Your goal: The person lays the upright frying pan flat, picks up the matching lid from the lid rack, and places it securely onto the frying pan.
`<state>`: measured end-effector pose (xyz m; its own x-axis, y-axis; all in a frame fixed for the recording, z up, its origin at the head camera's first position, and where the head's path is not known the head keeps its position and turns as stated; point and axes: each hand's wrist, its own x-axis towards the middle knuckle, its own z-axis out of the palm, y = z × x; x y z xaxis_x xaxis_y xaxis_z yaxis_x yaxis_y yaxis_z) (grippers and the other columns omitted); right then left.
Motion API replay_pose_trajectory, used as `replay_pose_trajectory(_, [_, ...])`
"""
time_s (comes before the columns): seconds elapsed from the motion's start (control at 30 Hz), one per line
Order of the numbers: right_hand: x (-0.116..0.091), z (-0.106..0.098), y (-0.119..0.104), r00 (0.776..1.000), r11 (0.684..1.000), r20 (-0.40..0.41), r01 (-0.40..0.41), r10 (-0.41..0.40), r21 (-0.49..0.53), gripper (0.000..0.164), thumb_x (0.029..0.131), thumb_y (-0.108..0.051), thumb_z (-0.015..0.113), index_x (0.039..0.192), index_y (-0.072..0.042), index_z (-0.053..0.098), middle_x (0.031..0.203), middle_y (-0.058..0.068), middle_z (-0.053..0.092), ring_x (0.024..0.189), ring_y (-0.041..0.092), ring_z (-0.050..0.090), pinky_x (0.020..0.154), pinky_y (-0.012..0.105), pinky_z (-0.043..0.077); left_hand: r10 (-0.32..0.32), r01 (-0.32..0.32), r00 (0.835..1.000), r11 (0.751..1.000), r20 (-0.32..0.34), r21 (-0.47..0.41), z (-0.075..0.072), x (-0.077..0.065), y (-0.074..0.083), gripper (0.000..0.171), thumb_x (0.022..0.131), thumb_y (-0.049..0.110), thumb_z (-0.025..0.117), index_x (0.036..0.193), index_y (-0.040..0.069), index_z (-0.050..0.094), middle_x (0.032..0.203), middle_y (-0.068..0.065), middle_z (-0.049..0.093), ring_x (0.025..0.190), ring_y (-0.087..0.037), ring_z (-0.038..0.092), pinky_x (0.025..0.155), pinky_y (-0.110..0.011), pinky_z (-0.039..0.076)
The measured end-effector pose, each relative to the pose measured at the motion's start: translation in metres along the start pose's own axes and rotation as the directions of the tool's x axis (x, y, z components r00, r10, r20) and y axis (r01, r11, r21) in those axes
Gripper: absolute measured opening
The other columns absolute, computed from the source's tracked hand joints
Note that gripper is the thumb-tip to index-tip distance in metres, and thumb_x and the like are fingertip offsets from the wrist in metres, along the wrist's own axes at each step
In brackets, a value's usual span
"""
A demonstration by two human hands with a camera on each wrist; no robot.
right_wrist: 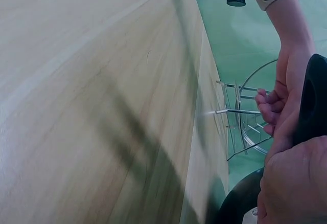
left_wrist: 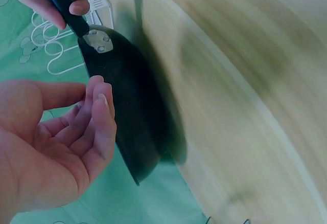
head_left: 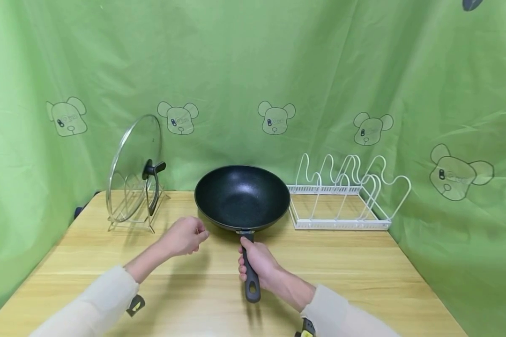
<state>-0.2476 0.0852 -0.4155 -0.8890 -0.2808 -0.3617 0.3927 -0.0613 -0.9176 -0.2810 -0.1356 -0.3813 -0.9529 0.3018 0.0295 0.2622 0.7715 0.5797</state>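
Wok gripped by its handle, just left of the white rack.
My right hand wraps the handle, thumb along the top, probably to control tilt. My left hand, farther left of the rack, curls loosely around nothing, perhaps ready to steady the wok. Well left of the rack, a wire stand props the glass lid on edge.

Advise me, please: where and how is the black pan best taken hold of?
The black pan is probably best gripped by its slim handle, coming from the near side and wrapping round it as the right hand does: the handle points toward the person, while the rest is wide.
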Motion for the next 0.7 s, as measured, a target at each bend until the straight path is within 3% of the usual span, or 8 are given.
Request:
replay_pose_trajectory(0.1, [0.0, 0.0, -0.001, 1.0, 1.0, -0.001, 0.002, -0.002, -0.002, 0.029, 0.109, -0.037, 0.036, 0.102, -0.01, 0.044, 0.068, -0.004, 0.044, 0.052, 0.007, 0.039, 0.046, 0.018, 0.039, 0.035, -0.031, 0.998, 0.997, -0.049, 0.075, -0.008, 0.003, 0.001, 0.024, 0.1, 0.016, 0.061, 0.076, 0.01, 0.063, 0.057, 0.002, 0.06, 0.05, -0.011, 0.057, 0.052, -0.027, 0.046])
replay_pose_trajectory(0.2, [0.001, 0.0, -0.001, 1.0, 1.0, -0.002, 0.004, -0.004, -0.003, 0.029, 0.109, -0.037, 0.037, 0.102, -0.009, 0.044, 0.068, -0.004, 0.043, 0.051, 0.007, 0.039, 0.046, 0.018, 0.039, 0.07, -0.053, 0.988, 0.991, -0.141, 0.119, -0.022, 0.004, 0.003, 0.022, 0.099, 0.015, 0.06, 0.078, 0.009, 0.063, 0.061, 0.002, 0.061, 0.053, -0.012, 0.055, 0.053, -0.028, 0.045])
replay_pose_trajectory(0.43, [0.0, 0.001, -0.002, 1.0, 1.0, -0.006, 0.005, -0.005, -0.009, 0.029, 0.109, -0.036, 0.037, 0.103, -0.009, 0.044, 0.067, -0.004, 0.044, 0.051, 0.006, 0.039, 0.046, 0.018, 0.039, 0.096, -0.041, 0.929, 0.987, -0.358, 0.157, -0.056, 0.006, 0.006, 0.019, 0.099, 0.013, 0.057, 0.085, 0.003, 0.067, 0.067, -0.005, 0.063, 0.054, -0.017, 0.054, 0.054, -0.03, 0.046])
replay_pose_trajectory(0.53, [0.0, 0.001, -0.002, 1.0, 1.0, -0.005, 0.004, -0.004, -0.008, 0.029, 0.109, -0.037, 0.038, 0.102, -0.009, 0.044, 0.067, -0.004, 0.044, 0.051, 0.006, 0.039, 0.046, 0.018, 0.039, 0.078, -0.012, 0.918, 0.985, -0.389, 0.171, -0.066, 0.009, 0.004, 0.018, 0.099, 0.013, 0.056, 0.09, 0.001, 0.066, 0.074, -0.009, 0.066, 0.06, -0.022, 0.059, 0.059, -0.037, 0.052])
replay_pose_trajectory(0.7, [0.0, -0.001, -0.001, 1.0, 1.0, -0.016, 0.002, -0.003, -0.006, 0.028, 0.109, -0.037, 0.038, 0.102, -0.01, 0.044, 0.067, -0.004, 0.044, 0.051, 0.006, 0.039, 0.045, 0.018, 0.039, 0.063, 0.049, 0.905, 0.967, -0.42, 0.251, -0.075, 0.019, -0.009, 0.019, 0.099, 0.013, 0.054, 0.102, -0.005, 0.061, 0.096, -0.023, 0.065, 0.09, -0.039, 0.063, 0.083, -0.052, 0.054])
